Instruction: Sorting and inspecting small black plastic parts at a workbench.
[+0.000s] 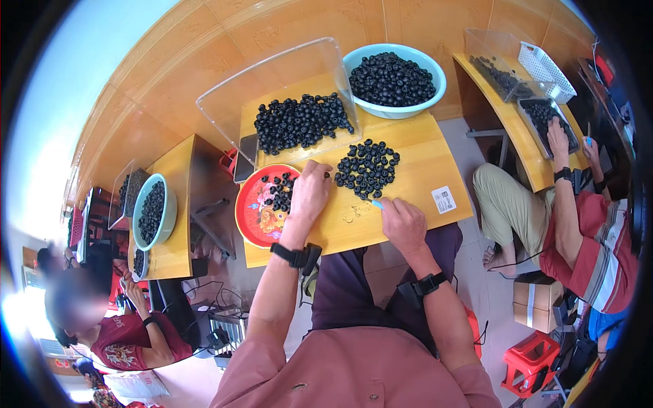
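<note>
My left hand (pixel 311 194) is over the right edge of a round red floral tray (pixel 250 221), thumb and fingertips pinched on a small black round piece (pixel 327 175). Inside the tray lie several similar pieces, partly hidden by this hand. My right hand (pixel 404 221) is closed around a slim tool with a light-blue part (pixel 377 204) showing; its working end is too small to make out. Just beyond the tool, a loose pile of black round pieces (pixel 367 168) with dimpled or holed centres lies on the yellow wooden table (pixel 415 156). Dark bits are scattered near its front edge.
At the back stand a clear plastic box (pixel 224 102) and a light-blue bowl (pixel 391 113), both holding many black pieces. A dark phone-like slab (pixel 246 156) lies left of the box. A white label (pixel 444 200) is on the table's right. Co-workers sit at tables on both sides.
</note>
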A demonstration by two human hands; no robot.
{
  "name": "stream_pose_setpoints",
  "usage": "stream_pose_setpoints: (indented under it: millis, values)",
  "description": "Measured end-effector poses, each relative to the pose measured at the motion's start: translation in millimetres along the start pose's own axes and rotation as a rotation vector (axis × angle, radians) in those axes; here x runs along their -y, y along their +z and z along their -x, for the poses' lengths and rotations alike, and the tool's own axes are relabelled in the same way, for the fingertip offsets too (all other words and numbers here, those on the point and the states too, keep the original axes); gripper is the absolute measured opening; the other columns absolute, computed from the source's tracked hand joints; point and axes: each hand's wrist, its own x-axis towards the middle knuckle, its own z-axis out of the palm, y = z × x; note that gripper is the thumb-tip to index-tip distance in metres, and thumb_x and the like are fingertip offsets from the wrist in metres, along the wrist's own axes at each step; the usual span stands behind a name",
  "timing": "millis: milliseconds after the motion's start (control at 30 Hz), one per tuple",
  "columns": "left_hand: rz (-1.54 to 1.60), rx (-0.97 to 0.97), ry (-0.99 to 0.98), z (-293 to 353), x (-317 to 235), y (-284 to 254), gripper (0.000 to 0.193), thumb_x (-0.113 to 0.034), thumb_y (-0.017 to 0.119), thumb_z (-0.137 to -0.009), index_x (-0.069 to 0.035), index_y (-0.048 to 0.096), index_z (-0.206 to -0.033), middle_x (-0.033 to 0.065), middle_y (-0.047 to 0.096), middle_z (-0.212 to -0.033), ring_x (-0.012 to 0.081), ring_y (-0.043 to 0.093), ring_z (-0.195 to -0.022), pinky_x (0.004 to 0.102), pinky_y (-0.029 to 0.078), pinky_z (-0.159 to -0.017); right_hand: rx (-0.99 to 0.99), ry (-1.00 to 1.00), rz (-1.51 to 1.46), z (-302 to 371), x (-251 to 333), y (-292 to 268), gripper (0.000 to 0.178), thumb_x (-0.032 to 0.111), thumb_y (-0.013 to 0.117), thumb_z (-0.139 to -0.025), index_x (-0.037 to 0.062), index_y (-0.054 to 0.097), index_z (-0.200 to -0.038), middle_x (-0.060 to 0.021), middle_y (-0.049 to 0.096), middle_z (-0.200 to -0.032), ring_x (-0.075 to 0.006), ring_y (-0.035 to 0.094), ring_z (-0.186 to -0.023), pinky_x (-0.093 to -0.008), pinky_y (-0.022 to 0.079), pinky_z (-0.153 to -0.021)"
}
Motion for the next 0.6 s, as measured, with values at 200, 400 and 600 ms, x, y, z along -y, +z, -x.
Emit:
stream_pose_setpoints:
  millis: [200,400,600]
  values:
    - [0.553,-0.202,-0.184,43.1,-41.1,13.1,0.021,-0.002,0.081,-0.085,-0.003,0.076,-0.105,0.0106,0.068,-0.103,0.0195,0.068,-0.08,0.0324,0.057,-0.074,-0.004,-0.033,0.029,-3.1,2.6,-2.2,0.009,0.009,0.069,-0.087,0.0083,0.071,-0.095,-0.0048,0.061,-0.075,-0.0227,0.067,-0.069,-0.0375,0.054,-0.061]
    - [0.796,-0.234,-0.32,64.1,-48.9,59.9,0.024,-0.003,0.081,-0.088,-0.004,0.076,-0.111,0.0089,0.068,-0.106,0.016,0.069,-0.086,0.0302,0.057,-0.077,0.012,-0.027,-0.004,-6.5,4.6,-4.4,0.008,0.009,0.069,-0.089,0.0082,0.071,-0.096,-0.0054,0.061,-0.076,-0.0236,0.067,-0.071,-0.0379,0.054,-0.063]
    - [0.665,-0.22,-0.275,67.1,-53.7,58.9,0.023,-0.002,0.081,-0.087,-0.004,0.077,-0.109,0.0095,0.069,-0.105,0.0175,0.069,-0.083,0.0304,0.057,-0.075,0.028,-0.021,-0.019,-2.9,3.6,-2.4,0.008,0.009,0.069,-0.088,0.008,0.07,-0.096,-0.0065,0.06,-0.076,-0.0247,0.066,-0.069,-0.0391,0.053,-0.061]
